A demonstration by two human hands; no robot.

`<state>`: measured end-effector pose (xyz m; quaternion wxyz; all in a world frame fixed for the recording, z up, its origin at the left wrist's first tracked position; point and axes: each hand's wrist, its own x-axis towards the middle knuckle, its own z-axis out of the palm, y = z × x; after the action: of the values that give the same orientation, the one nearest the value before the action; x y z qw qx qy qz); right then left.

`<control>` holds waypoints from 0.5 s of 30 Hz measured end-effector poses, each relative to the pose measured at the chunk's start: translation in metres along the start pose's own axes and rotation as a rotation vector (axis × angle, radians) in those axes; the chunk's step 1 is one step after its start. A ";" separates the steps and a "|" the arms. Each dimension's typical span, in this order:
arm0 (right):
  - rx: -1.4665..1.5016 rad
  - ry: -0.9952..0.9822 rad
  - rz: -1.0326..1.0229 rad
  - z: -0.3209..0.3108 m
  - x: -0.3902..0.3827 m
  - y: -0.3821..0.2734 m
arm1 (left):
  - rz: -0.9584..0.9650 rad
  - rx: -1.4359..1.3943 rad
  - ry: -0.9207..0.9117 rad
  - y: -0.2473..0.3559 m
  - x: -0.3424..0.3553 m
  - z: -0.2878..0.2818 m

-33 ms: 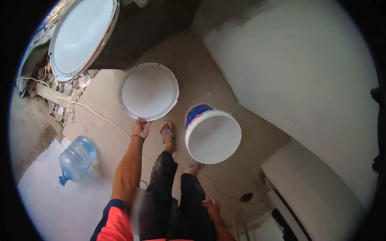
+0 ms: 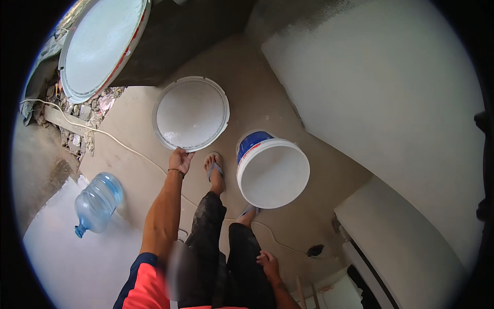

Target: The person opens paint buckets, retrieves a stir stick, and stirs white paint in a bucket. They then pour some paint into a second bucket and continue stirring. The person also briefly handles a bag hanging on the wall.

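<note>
Pinched at its near rim, a round white bucket lid is in my left hand, its pale face turned up. My right hand hangs beside my right thigh with its fingers loosely bent and apart, and nothing shows in it. Between the lid and the wall on the right is a white plastic bucket with a blue and red label; its wide mouth faces me and shows a bare inside. My feet in flip-flops are close to it, the right one partly hidden below its rim.
Another round white top with a red-marked rim is at the upper left, near rubble. A blue water jug lies on its side at left. A pale cable crosses the floor. Grey-white walls bound the right.
The lid has tilted slightly and shifted a little upward in view, with my left hand still on its rim. The bucket appears almost unmoved.
</note>
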<state>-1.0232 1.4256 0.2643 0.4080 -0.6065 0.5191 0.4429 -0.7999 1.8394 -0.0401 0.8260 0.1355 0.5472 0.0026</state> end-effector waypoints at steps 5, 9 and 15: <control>0.116 -0.114 0.075 0.046 -0.023 -0.015 | -0.146 0.296 0.195 0.004 0.012 -0.005; 0.114 -0.184 0.013 0.056 -0.035 -0.017 | -0.151 0.522 0.315 0.011 -0.015 -0.008; 0.203 -0.150 -0.101 0.018 -0.052 -0.002 | -0.089 0.722 0.266 0.002 -0.090 -0.041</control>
<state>-1.0267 1.4572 0.3094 0.5267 -0.5526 0.4980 0.4113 -0.8730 1.8369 0.0268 0.6463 0.3919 0.6207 -0.2085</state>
